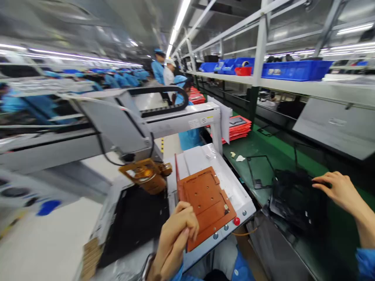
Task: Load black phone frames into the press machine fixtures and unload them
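My left hand (178, 232) is closed, fingers curled and thumb pressed in, over the near left edge of an orange-brown fixture plate (202, 203). Whatever lies between those fingers is hidden. The plate has recesses and small holes, and rests on the white bed (243, 199) of a bench machine. Out to the right, my right hand (336, 191) pinches with thumb and forefinger at the edge of a blurred heap of black plastic frames (293, 195). Another thin black frame (260, 171) lies flat on the green bench beside the heap.
The machine's nozzle head (150, 175) hangs over a black pad (134, 222) left of the plate. A red button (236, 221) sits on the bed's front edge. Red trays (237, 128) are stacked behind; blue bins (295, 70) line the shelf. People in blue work farther back.
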Demonstrator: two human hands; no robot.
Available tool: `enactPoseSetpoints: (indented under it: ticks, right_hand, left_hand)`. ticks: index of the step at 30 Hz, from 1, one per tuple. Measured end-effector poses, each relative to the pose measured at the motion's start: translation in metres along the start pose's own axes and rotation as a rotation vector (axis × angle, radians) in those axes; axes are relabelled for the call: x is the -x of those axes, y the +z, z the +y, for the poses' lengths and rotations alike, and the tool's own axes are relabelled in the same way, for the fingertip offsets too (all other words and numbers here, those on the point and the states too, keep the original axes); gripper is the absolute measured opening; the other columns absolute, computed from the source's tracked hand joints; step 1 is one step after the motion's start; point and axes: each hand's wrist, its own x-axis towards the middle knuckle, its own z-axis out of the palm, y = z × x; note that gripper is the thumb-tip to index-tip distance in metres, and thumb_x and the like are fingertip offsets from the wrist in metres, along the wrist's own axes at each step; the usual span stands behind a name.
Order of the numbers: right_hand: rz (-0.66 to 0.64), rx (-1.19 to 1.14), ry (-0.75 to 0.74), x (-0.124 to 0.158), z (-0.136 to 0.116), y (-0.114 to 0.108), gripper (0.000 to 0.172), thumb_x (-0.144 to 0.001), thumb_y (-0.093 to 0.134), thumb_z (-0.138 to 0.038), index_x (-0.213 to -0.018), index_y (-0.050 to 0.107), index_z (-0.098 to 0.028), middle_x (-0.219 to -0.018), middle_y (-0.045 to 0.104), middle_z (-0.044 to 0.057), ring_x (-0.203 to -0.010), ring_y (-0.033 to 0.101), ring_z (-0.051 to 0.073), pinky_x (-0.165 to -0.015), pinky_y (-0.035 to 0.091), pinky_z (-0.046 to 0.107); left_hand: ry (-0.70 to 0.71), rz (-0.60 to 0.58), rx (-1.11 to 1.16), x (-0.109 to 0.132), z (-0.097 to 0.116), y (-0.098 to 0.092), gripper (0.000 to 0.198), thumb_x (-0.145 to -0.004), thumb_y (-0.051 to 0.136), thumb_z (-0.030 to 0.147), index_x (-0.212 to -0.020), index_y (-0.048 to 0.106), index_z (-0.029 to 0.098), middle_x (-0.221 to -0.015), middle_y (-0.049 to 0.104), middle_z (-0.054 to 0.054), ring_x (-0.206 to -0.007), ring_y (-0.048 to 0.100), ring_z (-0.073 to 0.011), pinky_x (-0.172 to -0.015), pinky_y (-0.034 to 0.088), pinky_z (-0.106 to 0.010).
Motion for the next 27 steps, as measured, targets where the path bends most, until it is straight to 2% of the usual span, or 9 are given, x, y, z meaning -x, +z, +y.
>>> enactPoseSetpoints:
  ticks: [3, 5, 9, 13, 15, 18, 21, 24, 27]
  right_hand:
    - [-0.176, 0.126, 0.429, -0.002, 0.077, -0.016, 0.022, -0.097, 0.081, -0.033, -0.106, 0.091, -0.016, -0.115, 0.079, 0.017, -0.115, 0.06, 0.034, -0.095, 0.031, 0.052]
    - [-0.225, 0.128, 0.602, 0.002, 0.109, -0.022, 0.019, -0.095, 0.082, -0.03, -0.1, 0.091, -0.014, -0.108, 0.079, 0.019, -0.096, 0.059, 0.027, -0.092, 0.029, 0.054]
    - [-0.193, 0.158, 0.765, 0.011, 0.124, -0.017, 0.031, -0.101, 0.074, -0.028, -0.118, 0.088, -0.006, -0.112, 0.075, 0.026, -0.076, 0.035, 0.014, -0.093, 0.028, 0.058]
    - [-0.137, 0.132, 0.603, 0.009, 0.078, 0.004, 0.055, -0.115, 0.05, -0.04, -0.137, 0.077, 0.002, -0.138, 0.067, 0.032, -0.097, 0.052, 0.024, -0.097, 0.032, 0.054]
    - [-0.249, 0.0, 0.422, 0.011, 0.037, 0.019, 0.052, -0.115, 0.048, -0.042, -0.125, 0.081, -0.003, -0.126, 0.074, 0.021, -0.109, 0.06, 0.024, -0.1, 0.039, 0.041]
    - [-0.51, -0.206, 0.177, 0.029, -0.035, 0.044, 0.041, -0.11, 0.063, -0.051, -0.104, 0.082, -0.016, -0.103, 0.077, 0.006, -0.094, 0.067, 0.019, -0.09, 0.046, 0.032]
    - [-0.631, -0.221, -0.007, 0.059, -0.091, 0.069, 0.027, -0.095, 0.083, -0.035, -0.109, 0.074, -0.013, -0.113, 0.072, 0.009, -0.103, 0.067, 0.024, -0.095, 0.05, 0.036]
    - [-0.522, -0.042, -0.056, 0.083, -0.111, 0.089, 0.012, -0.1, 0.07, -0.016, -0.111, 0.067, -0.012, -0.115, 0.067, 0.012, -0.106, 0.066, 0.027, -0.095, 0.052, 0.043]
    - [-0.454, -0.016, -0.081, 0.093, -0.099, 0.098, 0.02, -0.109, 0.054, -0.021, -0.114, 0.072, -0.015, -0.115, 0.068, 0.011, -0.106, 0.069, 0.028, -0.096, 0.056, 0.046]
  left_hand:
    - [0.061, -0.015, -0.013, 0.002, 0.005, -0.004, 0.04, -0.113, 0.033, 0.012, -0.075, 0.04, 0.018, -0.059, 0.05, 0.003, -0.056, 0.046, -0.0114, -0.078, 0.039, -0.039]
    - [0.076, -0.01, -0.044, 0.003, 0.006, -0.009, 0.039, -0.111, 0.036, 0.009, -0.074, 0.041, 0.019, -0.059, 0.05, 0.003, -0.057, 0.047, -0.0122, -0.075, 0.037, -0.039]
    - [0.063, -0.025, -0.1, 0.006, 0.007, -0.016, 0.036, -0.108, 0.04, 0.006, -0.075, 0.045, 0.02, -0.06, 0.051, 0.002, -0.062, 0.048, -0.0143, -0.072, 0.038, -0.038]
    - [0.072, 0.028, -0.09, 0.006, 0.006, -0.015, 0.033, -0.105, 0.042, 0.005, -0.076, 0.044, 0.02, -0.06, 0.05, 0.002, -0.06, 0.046, -0.0144, -0.071, 0.036, -0.039]
    - [0.094, 0.033, -0.102, 0.006, 0.006, -0.013, 0.032, -0.104, 0.043, 0.003, -0.077, 0.045, 0.02, -0.061, 0.05, 0.002, -0.058, 0.045, -0.0143, -0.072, 0.036, -0.04]
    - [0.11, 0.045, -0.111, 0.005, 0.005, -0.01, 0.029, -0.101, 0.046, 0.002, -0.078, 0.045, 0.02, -0.061, 0.051, 0.001, -0.056, 0.044, -0.0145, -0.072, 0.035, -0.041]
    - [0.103, 0.056, -0.114, 0.004, 0.006, -0.007, 0.029, -0.101, 0.046, 0.002, -0.079, 0.043, 0.019, -0.061, 0.048, 0.003, -0.057, 0.042, -0.0139, -0.073, 0.035, -0.041]
    - [0.11, 0.045, -0.091, 0.005, 0.006, -0.004, 0.03, -0.103, 0.042, 0.001, -0.079, 0.042, 0.019, -0.062, 0.047, 0.003, -0.056, 0.041, -0.0125, -0.074, 0.033, -0.042]
    - [0.096, 0.049, -0.072, 0.009, 0.003, -0.004, 0.031, -0.104, 0.04, 0.002, -0.078, 0.042, 0.019, -0.063, 0.046, 0.003, -0.058, 0.039, -0.0132, -0.076, 0.033, -0.041]
